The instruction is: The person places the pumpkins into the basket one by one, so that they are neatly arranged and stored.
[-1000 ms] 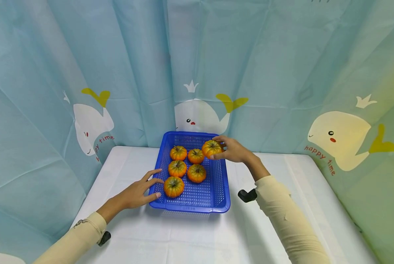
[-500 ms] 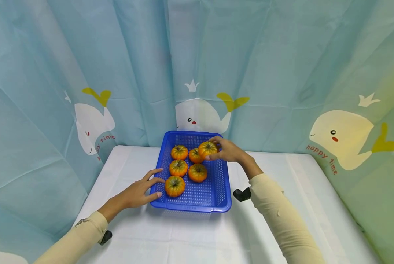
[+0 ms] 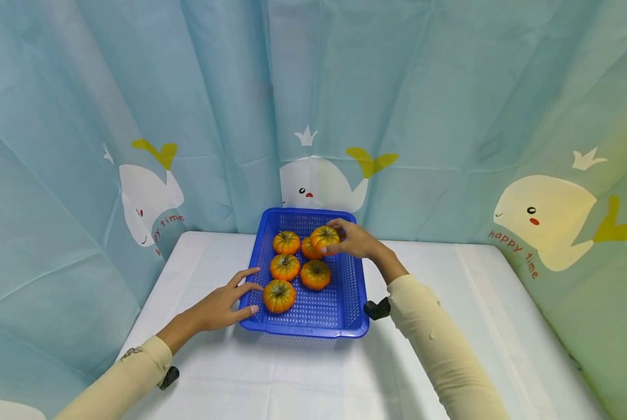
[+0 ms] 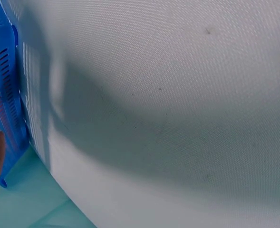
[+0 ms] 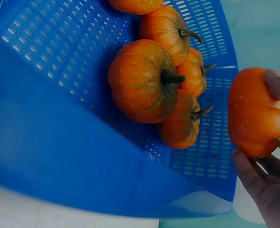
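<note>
My right hand [image 3: 359, 240] holds a small orange pumpkin [image 3: 323, 237] over the back right of a blue plastic basket [image 3: 318, 333]. In the right wrist view, thumb and fingers wrap the sides of this pumpkin [image 5: 255, 114]. Several similar pumpkins lie in the basket, toward its left and middle. One pumpkin [image 3: 311, 249] at the back is partly covered by the held one. At the basket's left front edge rests my left hand [image 3: 220, 307], fingers spread and loosely bent, fingertips close to the front left pumpkin [image 3: 279, 296]. The left wrist view catches only part of that hand.
The basket stands on a white-covered table [image 3: 313, 379], near the back edge. Pale blue curtains [image 3: 428, 116] with whale prints hang behind and along both sides. A black device [image 3: 378, 308] is strapped at the right wrist, another [image 3: 169, 377] at the left.
My right hand has moved the pumpkin a little leftward and inward, so it overlaps the back middle pumpkin more. The left hand stays at the basket's edge.
</note>
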`<state>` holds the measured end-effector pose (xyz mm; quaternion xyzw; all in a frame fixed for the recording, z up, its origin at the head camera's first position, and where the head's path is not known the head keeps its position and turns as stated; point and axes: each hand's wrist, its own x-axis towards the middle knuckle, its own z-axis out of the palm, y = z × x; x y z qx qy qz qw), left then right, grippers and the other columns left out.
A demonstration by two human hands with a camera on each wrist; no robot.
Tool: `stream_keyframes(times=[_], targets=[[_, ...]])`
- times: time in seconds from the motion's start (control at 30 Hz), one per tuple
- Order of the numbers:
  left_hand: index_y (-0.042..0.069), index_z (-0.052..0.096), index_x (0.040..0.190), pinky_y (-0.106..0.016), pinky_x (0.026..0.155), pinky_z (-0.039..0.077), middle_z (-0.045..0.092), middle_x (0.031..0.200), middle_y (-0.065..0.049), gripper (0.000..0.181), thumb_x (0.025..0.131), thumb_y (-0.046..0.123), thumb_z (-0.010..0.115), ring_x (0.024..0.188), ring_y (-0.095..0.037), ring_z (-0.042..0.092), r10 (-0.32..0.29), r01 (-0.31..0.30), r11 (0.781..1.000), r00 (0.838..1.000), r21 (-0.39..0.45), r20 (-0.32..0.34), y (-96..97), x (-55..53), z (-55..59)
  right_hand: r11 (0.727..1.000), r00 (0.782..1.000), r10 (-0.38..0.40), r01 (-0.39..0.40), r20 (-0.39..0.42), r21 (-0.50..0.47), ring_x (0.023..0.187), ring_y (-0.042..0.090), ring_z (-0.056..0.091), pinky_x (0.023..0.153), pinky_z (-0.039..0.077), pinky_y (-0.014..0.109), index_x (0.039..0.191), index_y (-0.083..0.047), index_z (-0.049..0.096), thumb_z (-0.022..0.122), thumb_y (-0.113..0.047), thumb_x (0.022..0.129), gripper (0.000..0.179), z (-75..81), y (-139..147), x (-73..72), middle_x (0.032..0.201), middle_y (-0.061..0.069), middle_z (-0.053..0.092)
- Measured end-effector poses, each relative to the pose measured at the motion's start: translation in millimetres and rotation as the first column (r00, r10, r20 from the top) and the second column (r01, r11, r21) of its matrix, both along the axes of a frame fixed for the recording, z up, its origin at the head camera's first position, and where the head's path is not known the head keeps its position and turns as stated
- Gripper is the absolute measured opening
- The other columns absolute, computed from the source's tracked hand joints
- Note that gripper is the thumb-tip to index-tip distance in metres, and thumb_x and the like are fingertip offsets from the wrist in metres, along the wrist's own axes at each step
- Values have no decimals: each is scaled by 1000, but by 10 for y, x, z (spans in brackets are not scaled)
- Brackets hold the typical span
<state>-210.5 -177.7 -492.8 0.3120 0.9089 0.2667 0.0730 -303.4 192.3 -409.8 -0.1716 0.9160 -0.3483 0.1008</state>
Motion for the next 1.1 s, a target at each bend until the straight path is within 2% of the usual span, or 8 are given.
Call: stream_keyframes(times=[0.23,0.47,0.6,1.1], targets=[[24,55,140,-57,97,52,19,166,1,47,98,45,60,118,-32,63,1,-1,1000,1000,2,7,-10,-3,-3,998,999,-9,7,40,59,126,37,54,110,43,54,149,-5,43,75,-41,85,80,-45,-77,-30,144,20,52],[24,54,140,-59,99,50,17,167,2,48,98,47,59,125,-36,59,3,-3,1000,1000,0,13,-12,2,-4,999,995,-8,3,100,52,127,37,53,108,45,54,147,-8,44,77,-32,84,75,-65,-163,-36,147,20,48],[24,54,140,-61,99,50,17,167,1,48,98,46,59,128,-39,57,4,-4,1000,1000,3,15,-7,2,0,998,994,-19,12,106,66,128,37,53,109,45,54,147,-9,45,78,-30,84,74,-88,-201,-51,148,20,47],[22,55,140,-57,96,53,18,167,0,46,99,43,59,116,-31,64,-11,11,1000,1000,3,2,3,0,-5,991,990,-62,47,124,122,126,35,53,108,45,53,144,-11,47,82,-27,84,71,-158,-284,-83,146,18,50]])
